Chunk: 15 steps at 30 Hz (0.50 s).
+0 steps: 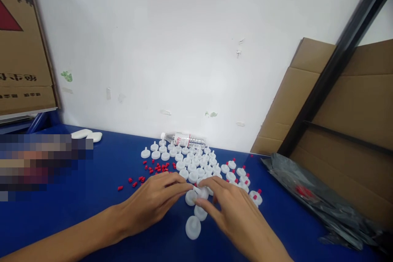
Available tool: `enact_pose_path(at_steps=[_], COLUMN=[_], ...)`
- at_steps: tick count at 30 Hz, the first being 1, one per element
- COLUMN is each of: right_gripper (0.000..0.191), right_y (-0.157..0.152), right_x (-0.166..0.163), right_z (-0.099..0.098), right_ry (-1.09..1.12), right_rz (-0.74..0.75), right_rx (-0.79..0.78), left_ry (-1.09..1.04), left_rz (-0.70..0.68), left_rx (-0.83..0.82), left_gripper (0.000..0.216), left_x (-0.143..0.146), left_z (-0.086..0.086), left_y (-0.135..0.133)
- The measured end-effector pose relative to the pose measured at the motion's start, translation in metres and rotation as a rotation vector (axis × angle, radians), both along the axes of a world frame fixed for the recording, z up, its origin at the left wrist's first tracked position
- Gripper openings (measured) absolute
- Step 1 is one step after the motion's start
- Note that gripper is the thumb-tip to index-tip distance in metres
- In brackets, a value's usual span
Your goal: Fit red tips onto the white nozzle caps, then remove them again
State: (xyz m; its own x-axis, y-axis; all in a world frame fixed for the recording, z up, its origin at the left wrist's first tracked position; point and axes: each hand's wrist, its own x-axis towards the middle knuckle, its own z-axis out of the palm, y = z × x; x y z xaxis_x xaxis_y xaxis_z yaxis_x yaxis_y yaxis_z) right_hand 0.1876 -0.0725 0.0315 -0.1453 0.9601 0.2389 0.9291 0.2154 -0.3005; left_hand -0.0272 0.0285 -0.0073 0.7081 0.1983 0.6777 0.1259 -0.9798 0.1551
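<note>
My right hand (pixel 225 200) grips a white nozzle cap (pixel 202 192) between thumb and fingers, its spout pointing towards my other hand. My left hand (pixel 156 196) is pinched closed at that spout, with a speck of red showing at the fingertips; most of this small red cap is hidden. Below and between the hands lie loose white nozzle caps (pixel 193 227). More plain ones (pixel 193 177) crowd together beyond my fingers. Small red caps (pixel 161 168) are scattered past my left hand. To the right sit white nozzle caps with red tips (pixel 256 197).
A clear plastic bottle (pixel 184 139) lies on the blue table (pixel 101 172) against the white wall. Grey plastic bags (pixel 319 200) and cardboard (pixel 294 90) are at the right. White oval objects (pixel 94 136) lie at the back left, near a blurred patch.
</note>
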Motion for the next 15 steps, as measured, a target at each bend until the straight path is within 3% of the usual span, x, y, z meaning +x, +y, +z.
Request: enact_pose_path(at_steps=[10, 15], right_gripper=[0.036, 0.038], right_y=[0.0016, 0.0020], right_x=[-0.0067, -0.0089], right_z=[0.0038, 0.0030], right_ry=[0.000, 0.113], right_rz=[0.066, 0.125], right_rx=[0.115, 0.169], left_ry=[0.006, -0.086], left_rz=[0.009, -0.033], left_rx=[0.033, 0.009], left_gripper=[0.036, 0.035], left_x=[0.0002, -0.0002], left_z=[-0.0016, -0.0046], left_y=[0.0030, 0.0043])
